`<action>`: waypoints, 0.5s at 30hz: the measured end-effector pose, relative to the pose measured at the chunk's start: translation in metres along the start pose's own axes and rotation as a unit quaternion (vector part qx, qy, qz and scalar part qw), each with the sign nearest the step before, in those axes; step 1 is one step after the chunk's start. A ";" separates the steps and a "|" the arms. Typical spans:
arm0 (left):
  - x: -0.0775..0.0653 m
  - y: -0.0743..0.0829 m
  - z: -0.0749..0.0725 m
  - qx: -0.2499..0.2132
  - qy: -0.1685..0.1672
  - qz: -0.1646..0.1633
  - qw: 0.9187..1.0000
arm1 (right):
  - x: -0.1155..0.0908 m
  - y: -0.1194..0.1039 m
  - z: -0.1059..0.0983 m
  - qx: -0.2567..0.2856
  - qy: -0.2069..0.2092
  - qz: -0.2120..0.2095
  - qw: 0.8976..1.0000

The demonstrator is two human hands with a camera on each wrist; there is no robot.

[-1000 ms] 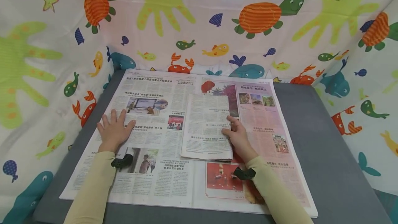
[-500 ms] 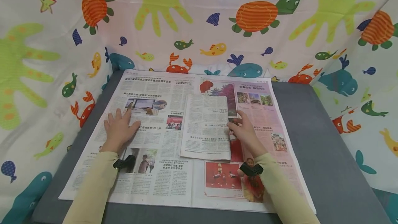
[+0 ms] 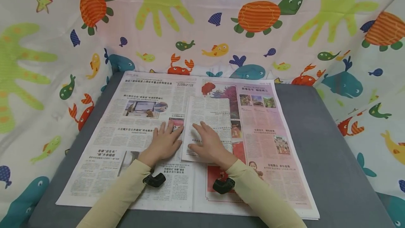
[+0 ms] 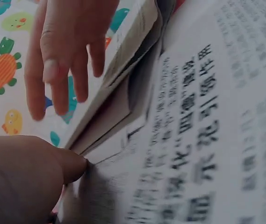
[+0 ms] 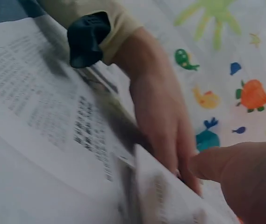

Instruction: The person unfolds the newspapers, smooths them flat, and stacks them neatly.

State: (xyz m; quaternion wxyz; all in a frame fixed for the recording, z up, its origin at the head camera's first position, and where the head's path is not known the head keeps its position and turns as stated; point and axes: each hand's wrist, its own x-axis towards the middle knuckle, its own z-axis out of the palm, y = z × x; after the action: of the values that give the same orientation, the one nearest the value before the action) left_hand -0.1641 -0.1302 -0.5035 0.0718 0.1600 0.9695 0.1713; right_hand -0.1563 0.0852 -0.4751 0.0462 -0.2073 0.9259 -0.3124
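Note:
A small folded newspaper (image 3: pixel 207 110) lies on a large open newspaper (image 3: pixel 110 140), a little right of its centre fold. My left hand (image 3: pixel 162 145) is at the left edge of the folded newspaper, fingers spread over the big sheet. Over the lower part of the folded newspaper is my right hand (image 3: pixel 210 145), its fingers spread and fairly straight. In the left wrist view the folded newspaper's layered edges (image 4: pixel 135 46) show close to the left thumb (image 4: pixel 34 175). The right wrist view catches a lifted paper corner (image 5: pixel 158 186) between the hands; whether the fingertips touch it cannot be told.
Beneath the open newspaper is a grey table (image 3: pixel 319 157), showing along its sides and front. A cloth (image 3: pixel 215 20) printed with sea animals hangs behind and on both sides. Each wrist carries a dark strapped device (image 3: pixel 224 185).
My left hand has moved right, from the left page to the folded newspaper's left edge. My right hand has let go of its right edge and moved left over it.

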 end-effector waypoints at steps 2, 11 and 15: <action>0.000 0.001 0.004 -0.002 -0.004 -0.001 1.000 | 0.001 -0.002 0.013 -0.027 -0.026 0.001 0.999; -0.001 0.000 0.007 0.000 -0.003 0.000 1.000 | -0.002 0.000 0.038 -0.082 -0.058 0.019 0.995; -0.003 -0.001 0.006 0.001 -0.005 -0.003 1.000 | 0.000 -0.001 0.041 -0.075 -0.059 0.025 0.995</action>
State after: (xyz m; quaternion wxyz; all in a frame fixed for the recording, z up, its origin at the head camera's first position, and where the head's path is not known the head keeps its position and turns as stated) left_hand -0.1604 -0.1302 -0.5089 0.0774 0.1582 0.9697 0.1691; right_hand -0.1468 0.0617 -0.5069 0.0927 -0.2053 0.9471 -0.2285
